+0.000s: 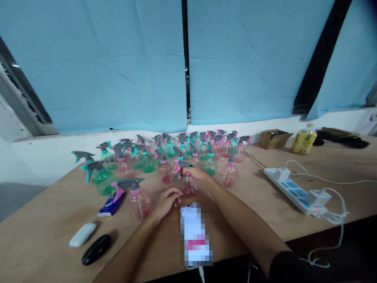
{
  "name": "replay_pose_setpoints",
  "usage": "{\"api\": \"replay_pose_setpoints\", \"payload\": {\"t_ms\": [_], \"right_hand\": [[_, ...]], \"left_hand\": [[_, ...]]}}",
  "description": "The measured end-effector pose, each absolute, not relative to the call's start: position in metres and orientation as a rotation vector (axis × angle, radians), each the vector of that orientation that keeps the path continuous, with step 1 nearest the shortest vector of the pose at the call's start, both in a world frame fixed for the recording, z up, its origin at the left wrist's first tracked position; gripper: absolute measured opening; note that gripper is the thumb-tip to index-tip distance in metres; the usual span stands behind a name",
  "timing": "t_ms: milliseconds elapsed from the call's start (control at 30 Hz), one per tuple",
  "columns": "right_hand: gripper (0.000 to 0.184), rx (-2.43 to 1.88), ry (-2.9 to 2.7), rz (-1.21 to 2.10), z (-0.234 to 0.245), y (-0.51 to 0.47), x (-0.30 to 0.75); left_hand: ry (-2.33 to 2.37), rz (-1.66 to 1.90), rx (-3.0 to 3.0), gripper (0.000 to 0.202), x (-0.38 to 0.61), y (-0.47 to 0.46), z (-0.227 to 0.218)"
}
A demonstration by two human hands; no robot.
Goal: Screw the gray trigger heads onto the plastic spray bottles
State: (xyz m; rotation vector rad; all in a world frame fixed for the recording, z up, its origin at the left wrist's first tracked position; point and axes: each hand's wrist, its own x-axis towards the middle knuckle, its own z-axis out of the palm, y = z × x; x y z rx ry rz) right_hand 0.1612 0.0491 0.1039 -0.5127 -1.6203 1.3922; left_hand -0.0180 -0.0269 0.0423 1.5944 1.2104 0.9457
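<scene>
A pink spray bottle [188, 184] with a grey trigger head stands in the middle of the wooden table [253, 196]. My right hand [196, 172] is closed around its head and neck. My left hand [165, 202] rests on the table just left of the bottle's base, fingers loosely curled, holding nothing I can see. Another pink spray bottle [139, 200] stands to the left of that hand. A phone [194, 232] lies flat in front of both hands, its screen blurred.
Several pink and green spray bottles [165, 153] crowd the table's far side. A white power strip [294, 190] with plugs and cables lies at right. A cardboard box [274, 138] and yellow drink bottle [304, 139] sit far right. A blue packet [110, 204], white case [82, 234] and black case [96, 249] lie at left.
</scene>
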Motion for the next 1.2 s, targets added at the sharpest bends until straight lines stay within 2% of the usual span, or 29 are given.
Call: {"api": "replay_pose_setpoints", "payload": {"t_ms": [500,1200], "right_hand": [[0.013,-0.601,-1.63,1.277,0.099,0.044,0.158],[0.017,-0.481,-1.638,1.394,0.105,0.04,0.156]], "left_hand": [[1.226,0.929,1.581,0.024,-0.014,-0.032,0.05],[1.179,0.931,1.609,0.025,-0.019,-0.025,0.038]]}}
